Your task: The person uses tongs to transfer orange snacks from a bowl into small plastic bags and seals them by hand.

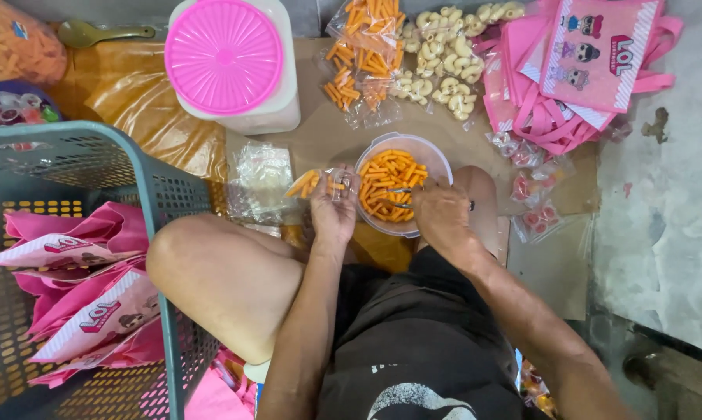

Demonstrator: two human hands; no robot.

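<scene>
A person sits on the floor with one bare knee raised at centre left of the frame. The left hand (333,208) pinches a small clear plastic bag (317,183) open at its mouth — thin, crinkled film with a few orange tube-shaped snack sticks already inside. The right hand (442,215) is closed around a slim metal spoon (395,204), whose tip lies among the sticks in a round, translucent plastic bowl (438,152) at the middle of the frame. The bowl is about half full of the same short, ridged orange sticks (388,177), and it sits just right of the bag, nearly touching it.

Left of the bag lies a loose heap of empty clear bags (259,180), glossy and wrinkled. Above it, at upper centre, stands a white plastic tub with a round pink ribbed lid (224,53). To its right are filled bags of orange sticks (363,54) and, beside them, bags of pale curled elbow-shaped snacks (444,66). In the upper right lies a stack of pink fabric tote bags (577,66) with cartoon doll prints — flat and smooth. Small packets of red-and-white sweets (536,204) lie right of the bowl. At the left edge a grey-blue perforated plastic basket (145,179) holds more pink tote bags.
</scene>
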